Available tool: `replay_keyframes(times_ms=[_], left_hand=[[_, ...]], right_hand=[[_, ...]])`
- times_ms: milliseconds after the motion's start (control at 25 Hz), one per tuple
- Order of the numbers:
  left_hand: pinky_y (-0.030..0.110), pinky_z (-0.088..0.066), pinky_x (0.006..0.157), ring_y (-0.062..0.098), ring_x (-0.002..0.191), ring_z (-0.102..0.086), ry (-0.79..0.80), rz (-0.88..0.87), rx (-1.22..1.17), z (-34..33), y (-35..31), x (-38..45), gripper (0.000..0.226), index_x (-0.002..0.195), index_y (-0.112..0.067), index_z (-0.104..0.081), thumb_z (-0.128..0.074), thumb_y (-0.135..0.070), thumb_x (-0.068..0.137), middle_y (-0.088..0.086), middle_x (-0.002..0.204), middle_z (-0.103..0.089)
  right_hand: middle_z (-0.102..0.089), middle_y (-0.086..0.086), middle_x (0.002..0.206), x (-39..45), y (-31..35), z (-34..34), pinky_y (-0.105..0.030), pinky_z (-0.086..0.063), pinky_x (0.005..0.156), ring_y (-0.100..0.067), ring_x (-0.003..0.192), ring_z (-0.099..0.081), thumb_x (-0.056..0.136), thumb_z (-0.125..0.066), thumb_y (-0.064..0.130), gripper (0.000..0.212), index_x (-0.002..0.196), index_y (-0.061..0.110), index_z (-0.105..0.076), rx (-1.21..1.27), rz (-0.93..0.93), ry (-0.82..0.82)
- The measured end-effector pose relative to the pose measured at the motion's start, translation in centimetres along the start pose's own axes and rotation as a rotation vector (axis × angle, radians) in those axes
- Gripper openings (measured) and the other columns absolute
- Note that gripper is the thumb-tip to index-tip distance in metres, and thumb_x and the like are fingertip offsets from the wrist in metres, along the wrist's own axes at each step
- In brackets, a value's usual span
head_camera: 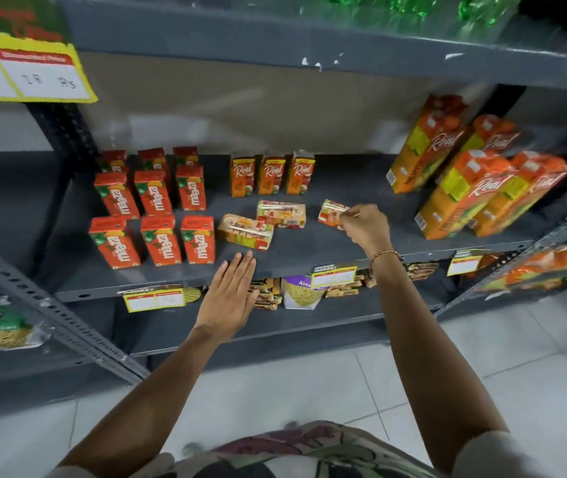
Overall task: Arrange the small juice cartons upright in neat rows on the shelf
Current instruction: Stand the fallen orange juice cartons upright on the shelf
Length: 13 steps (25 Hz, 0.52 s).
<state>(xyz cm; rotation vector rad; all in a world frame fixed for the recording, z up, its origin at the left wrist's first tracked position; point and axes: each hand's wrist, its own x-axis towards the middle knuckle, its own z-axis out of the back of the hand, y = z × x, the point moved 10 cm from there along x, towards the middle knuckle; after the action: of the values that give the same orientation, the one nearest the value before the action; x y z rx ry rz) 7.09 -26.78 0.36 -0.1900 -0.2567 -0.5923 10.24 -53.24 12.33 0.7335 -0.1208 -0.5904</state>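
Note:
On the grey shelf [309,257], three small orange Real cartons [271,174] stand upright in a row at the back. Two more small cartons lie flat in front of them, one at the middle [281,214] and one nearer the front edge [244,231]. My right hand [366,226] is closed on another small carton [331,210], which lies tilted on the shelf to the right. My left hand [230,294] hovers flat and empty at the shelf's front edge, just below the nearest lying carton.
Several red Maaza cartons [158,205] stand in rows on the left. Large Real cartons [471,181] lean at the right end. An upper shelf [275,46] overhangs. Price tags [333,276] hang on the front edge; snack packets [301,293] sit on the shelf below.

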Motion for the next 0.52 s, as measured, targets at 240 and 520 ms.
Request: replay_keyframes(times_ms=[240, 520], left_hand=[[0.042, -0.007, 0.118, 0.035, 0.141, -0.028, -0.079, 0.31, 0.053, -0.9, -1.0, 1.3, 0.062, 0.146, 0.003, -0.027, -0.029, -0.036, 0.098, 0.021, 0.152, -0.032], [0.038, -0.005, 0.118, 0.035, 0.14, -0.03, -0.116, 0.376, 0.12, -0.4, -0.8, 1.3, 0.056, 0.144, 0.002, -0.033, -0.022, -0.033, 0.101, 0.02, 0.149, -0.037]], right_hand=[[-0.062, -0.013, 0.126, 5.8, -0.5, 1.0, -0.031, -0.043, 0.1, -0.027, 0.118, -0.058, 0.085, -0.061, 0.01, 0.038, 0.123, 0.005, -0.06, -0.089, 0.2, 0.079], [-0.059, -0.013, 0.123, 7.4, -0.4, -4.8, -0.04, -0.047, 0.092, -0.031, 0.113, -0.056, 0.08, -0.07, 0.032, 0.05, 0.121, 0.009, -0.053, -0.492, 0.409, 0.151]])
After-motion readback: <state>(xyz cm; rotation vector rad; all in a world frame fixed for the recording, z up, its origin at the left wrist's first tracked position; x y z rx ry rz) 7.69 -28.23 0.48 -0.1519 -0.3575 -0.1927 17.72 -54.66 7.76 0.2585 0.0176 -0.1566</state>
